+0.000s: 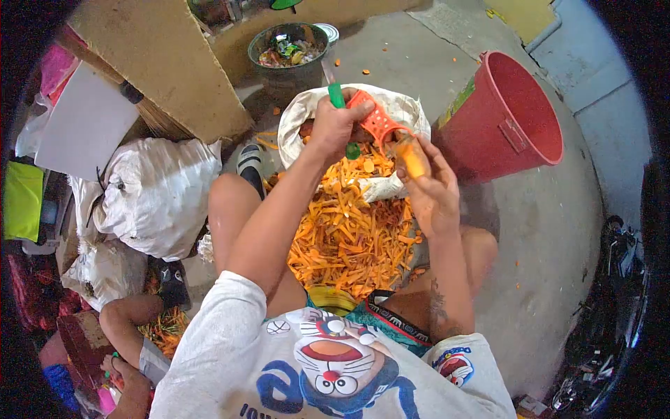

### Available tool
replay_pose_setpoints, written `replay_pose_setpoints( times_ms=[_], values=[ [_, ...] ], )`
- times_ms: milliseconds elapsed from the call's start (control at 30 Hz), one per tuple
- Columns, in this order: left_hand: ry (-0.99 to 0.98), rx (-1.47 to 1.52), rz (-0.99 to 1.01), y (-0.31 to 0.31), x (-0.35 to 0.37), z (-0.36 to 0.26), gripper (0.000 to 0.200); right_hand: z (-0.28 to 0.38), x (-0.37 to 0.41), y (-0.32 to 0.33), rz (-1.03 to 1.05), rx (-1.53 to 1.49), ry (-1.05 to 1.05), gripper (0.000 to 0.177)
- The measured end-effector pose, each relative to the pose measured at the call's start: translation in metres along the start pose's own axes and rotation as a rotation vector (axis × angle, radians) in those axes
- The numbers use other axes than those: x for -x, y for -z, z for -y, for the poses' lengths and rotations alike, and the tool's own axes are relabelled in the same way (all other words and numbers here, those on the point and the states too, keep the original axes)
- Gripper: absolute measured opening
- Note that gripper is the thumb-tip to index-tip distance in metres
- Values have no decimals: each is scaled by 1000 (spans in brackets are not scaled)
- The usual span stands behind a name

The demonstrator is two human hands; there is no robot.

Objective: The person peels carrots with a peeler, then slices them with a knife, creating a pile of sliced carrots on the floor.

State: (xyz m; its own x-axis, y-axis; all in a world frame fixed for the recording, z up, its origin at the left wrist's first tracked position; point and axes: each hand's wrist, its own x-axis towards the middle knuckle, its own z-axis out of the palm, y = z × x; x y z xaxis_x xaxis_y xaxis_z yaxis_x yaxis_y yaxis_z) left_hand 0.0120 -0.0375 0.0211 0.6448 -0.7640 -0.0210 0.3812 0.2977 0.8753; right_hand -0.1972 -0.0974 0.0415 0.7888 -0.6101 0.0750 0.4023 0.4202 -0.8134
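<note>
My left hand is closed around a green-handled knife, its blade pointing up and away. The same hand grips an orange plastic peeler with holes in its handle. The peeler's head is close to or touching a carrot, which my right hand holds with curled fingers. The carrot looks partly peeled, bright orange on the near side. Under both hands lies a heap of orange peelings and pieces. Behind it stands an open white sack with reddish-brown things inside, partly hidden by my left hand.
A red bucket leans on the right. Beyond the sack is a dark basin of scraps. Stuffed white sacks and a tan board occupy the left. Another person's hand shows at lower left. A yellow container rim is between my legs.
</note>
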Motion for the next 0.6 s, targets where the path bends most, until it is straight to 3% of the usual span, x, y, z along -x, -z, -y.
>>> replay_pose_setpoints(
  times_ms=[67, 200, 267, 333, 433, 533, 600],
  values=[
    [31, 12, -31, -4, 3, 1, 15, 2, -1, 2, -54, -39, -45, 90],
    [12, 51, 73, -1, 6, 1, 11, 8, 4, 12, 31, 59, -34, 92],
    [-114, -76, -49, 11, -10, 19, 11, 5, 7, 12, 151, 87, 20, 96],
    [29, -42, -205, 19, -12, 15, 11, 9, 6, 5, 168, 6, 15, 97],
    [45, 32, -38, 0, 3, 4, 14, 8, 4, 10, -7, 23, -29, 88],
    [25, 42, 106, -21, 22, -11, 16, 8, 3, 13, -34, 52, -24, 87],
    [-96, -149, 195, -14, 18, -14, 16, 11, 7, 13, 30, 44, -34, 88]
  ],
)
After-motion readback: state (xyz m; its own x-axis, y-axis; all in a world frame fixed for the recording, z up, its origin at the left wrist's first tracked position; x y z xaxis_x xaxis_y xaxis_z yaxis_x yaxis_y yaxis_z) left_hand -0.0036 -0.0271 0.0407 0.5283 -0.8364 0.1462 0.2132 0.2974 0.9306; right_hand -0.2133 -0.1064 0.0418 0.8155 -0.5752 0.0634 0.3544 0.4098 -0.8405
